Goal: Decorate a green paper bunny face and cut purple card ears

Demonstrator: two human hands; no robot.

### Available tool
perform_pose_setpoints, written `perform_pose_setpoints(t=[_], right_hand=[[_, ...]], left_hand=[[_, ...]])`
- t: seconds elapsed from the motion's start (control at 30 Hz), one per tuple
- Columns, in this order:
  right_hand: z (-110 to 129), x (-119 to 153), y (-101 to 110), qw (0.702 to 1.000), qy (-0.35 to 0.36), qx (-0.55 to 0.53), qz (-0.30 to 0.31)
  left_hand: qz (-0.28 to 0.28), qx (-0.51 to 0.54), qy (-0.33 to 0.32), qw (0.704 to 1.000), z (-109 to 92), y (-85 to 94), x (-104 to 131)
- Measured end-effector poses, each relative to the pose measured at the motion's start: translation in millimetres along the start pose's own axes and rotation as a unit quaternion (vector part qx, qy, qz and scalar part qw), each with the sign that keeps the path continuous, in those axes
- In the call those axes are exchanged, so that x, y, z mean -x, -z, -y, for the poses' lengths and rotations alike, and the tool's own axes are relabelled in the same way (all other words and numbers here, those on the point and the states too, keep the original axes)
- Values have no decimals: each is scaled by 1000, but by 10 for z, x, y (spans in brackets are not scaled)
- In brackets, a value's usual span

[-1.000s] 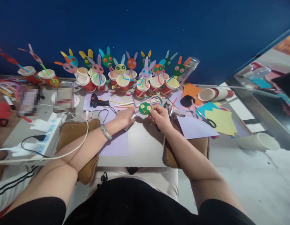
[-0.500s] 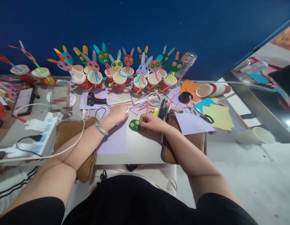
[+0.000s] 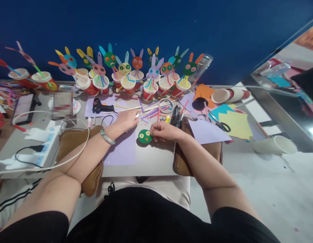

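Observation:
A green paper face (image 3: 145, 136) with yellow eyes and an orange mouth is pinched at its right edge by my right hand (image 3: 161, 131), just above the table. To its upper left is my left hand (image 3: 128, 120), its fingers closed around something small and white that is mostly hidden. A purple sheet (image 3: 122, 152) lies under my left wrist. Beyond the hands, thin coloured paper strips (image 3: 151, 113) are scattered. A black glue gun (image 3: 102, 107) rests left of my left hand.
Red-and-white cups (image 3: 150, 90) holding paper rabbit figures line the back by the blue wall. A power strip (image 3: 48, 145) with cables is at left. Scissors (image 3: 223, 126), coloured paper (image 3: 236, 125) and a brown cushion (image 3: 215, 153) are at right.
The green face in my right hand has tilted so that more of it shows, mouth included. My left hand has shifted only slightly, and its small white item shows a little differently.

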State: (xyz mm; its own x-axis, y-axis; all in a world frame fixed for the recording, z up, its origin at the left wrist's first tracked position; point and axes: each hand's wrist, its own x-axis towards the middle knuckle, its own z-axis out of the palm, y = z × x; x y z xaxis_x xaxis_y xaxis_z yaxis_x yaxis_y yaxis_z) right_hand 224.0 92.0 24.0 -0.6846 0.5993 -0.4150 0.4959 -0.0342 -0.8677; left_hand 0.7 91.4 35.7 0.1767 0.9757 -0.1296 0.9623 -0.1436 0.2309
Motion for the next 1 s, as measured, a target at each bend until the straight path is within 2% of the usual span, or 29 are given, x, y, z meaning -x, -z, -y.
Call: perform_pose_setpoints(t=[0.17, 0.33, 0.57, 0.67, 0.73, 0.8, 0.87, 0.93, 1.0], right_hand=[[-55, -23, -30, 996, -12, 85, -25], [-75, -15, 3, 996, 25, 21, 79], [-105, -13, -11, 987, 34, 96, 127], [-109, -15, -13, 981, 55, 125, 136], [-109, -15, -9, 979, 59, 133, 139], [-106, -14, -7, 979, 56, 136, 144], [-101, -12, -9, 978, 52, 140, 146], [-97, -11, -14, 978, 48, 143, 145], [-95, -11, -18, 978, 47, 144, 146]], left_hand=[[-51, 31, -17, 998, 17, -47, -45], [-49, 29, -43, 997, 31, -41, -34], [-45, 17, -75, 996, 92, -94, -85], [-54, 9, -133, 990, 101, -139, -106], [-44, 1, -200, 979, 96, -165, -85], [-15, -12, -263, 965, 92, -188, -37], [25, -31, -291, 956, 102, -205, 18], [51, -55, -271, 960, 131, -210, 55], [45, -83, -214, 972, 167, -199, 62]])
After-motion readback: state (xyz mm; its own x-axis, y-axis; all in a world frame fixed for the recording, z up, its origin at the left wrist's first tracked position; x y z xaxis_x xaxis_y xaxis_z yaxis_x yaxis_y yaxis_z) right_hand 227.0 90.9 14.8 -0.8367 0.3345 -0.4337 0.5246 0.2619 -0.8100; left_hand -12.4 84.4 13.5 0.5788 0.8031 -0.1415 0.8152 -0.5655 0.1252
